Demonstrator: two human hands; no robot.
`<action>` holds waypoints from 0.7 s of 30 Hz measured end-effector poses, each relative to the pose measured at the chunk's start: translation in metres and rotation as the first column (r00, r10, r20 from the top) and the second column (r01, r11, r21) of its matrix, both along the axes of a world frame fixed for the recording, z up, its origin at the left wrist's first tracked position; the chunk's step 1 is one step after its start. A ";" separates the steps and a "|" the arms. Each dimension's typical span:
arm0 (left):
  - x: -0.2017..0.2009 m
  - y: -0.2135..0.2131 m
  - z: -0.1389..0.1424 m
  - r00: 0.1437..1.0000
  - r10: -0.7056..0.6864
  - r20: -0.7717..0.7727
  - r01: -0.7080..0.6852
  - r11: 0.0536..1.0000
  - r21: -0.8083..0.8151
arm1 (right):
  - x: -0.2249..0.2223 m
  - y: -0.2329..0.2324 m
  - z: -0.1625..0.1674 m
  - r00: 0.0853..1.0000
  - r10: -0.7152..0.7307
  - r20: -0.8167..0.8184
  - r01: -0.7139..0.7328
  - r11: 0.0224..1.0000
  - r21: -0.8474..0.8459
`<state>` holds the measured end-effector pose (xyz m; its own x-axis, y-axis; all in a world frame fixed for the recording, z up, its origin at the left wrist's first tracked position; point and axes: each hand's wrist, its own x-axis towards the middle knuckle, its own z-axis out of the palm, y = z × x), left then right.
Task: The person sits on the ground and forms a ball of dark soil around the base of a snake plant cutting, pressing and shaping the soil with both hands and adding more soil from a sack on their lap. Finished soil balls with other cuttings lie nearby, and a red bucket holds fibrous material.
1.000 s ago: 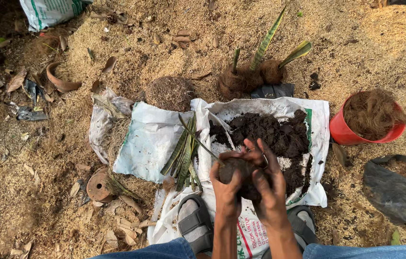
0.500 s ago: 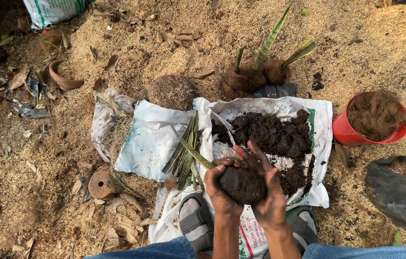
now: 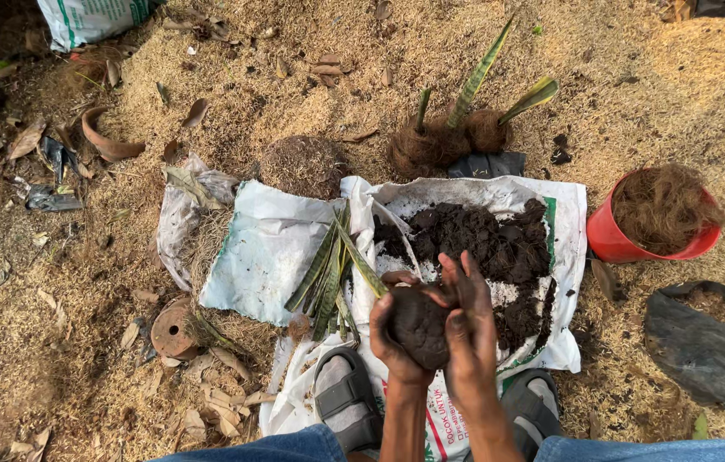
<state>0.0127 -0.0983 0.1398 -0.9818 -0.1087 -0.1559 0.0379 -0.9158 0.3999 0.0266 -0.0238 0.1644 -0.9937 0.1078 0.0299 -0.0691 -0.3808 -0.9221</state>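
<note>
Both my hands cup a dark ball of soil [image 3: 418, 325] above a white sack. My left hand [image 3: 388, 338] wraps its left and lower side; my right hand [image 3: 469, 329] presses on its right side and top. A green leaf [image 3: 362, 261] sticks up and to the left out of the ball. Behind the hands a heap of dark soil [image 3: 482, 235] lies on the open white sack [image 3: 564, 214]. A bundle of long green leaves [image 3: 324, 278] lies just left of my hands.
A red pot of brown coconut fibre [image 3: 658, 214] stands at the right. Two fibre-wrapped plants with striped leaves [image 3: 457, 133] stand at the back. A white bag [image 3: 264, 248], a clay pot [image 3: 174, 329], a black bag [image 3: 705, 338] and my sandalled feet [image 3: 345, 398] lie around on husk-covered ground.
My hands have lifted slightly toward me with the soil ball and turned it. The leaf now points up and left from between them.
</note>
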 end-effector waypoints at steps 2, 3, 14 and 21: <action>0.000 0.001 0.000 0.990 0.038 -0.139 -0.027 0.996 0.079 | 0.000 -0.001 -0.003 0.996 -0.003 -0.091 0.016 0.989 0.145; 0.001 0.001 0.001 0.993 0.049 -0.110 -0.045 0.998 0.043 | 0.001 -0.001 -0.003 0.995 0.014 -0.094 0.005 0.980 0.198; 0.002 0.001 0.018 0.998 0.066 -0.002 -0.066 0.996 -0.067 | 0.004 0.007 0.017 1.000 0.008 -0.026 -0.004 0.990 0.142; 0.004 -0.001 0.003 0.991 0.120 -0.054 -0.128 0.978 -0.163 | -0.001 0.003 0.009 0.993 -0.010 0.118 0.035 0.978 -0.205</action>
<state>0.0169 -0.0994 0.1431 -0.9644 -0.2509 -0.0832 0.1677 -0.8239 0.5413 0.0259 -0.0205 0.1738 -0.9864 0.1219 -0.1107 0.0231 -0.5632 -0.8260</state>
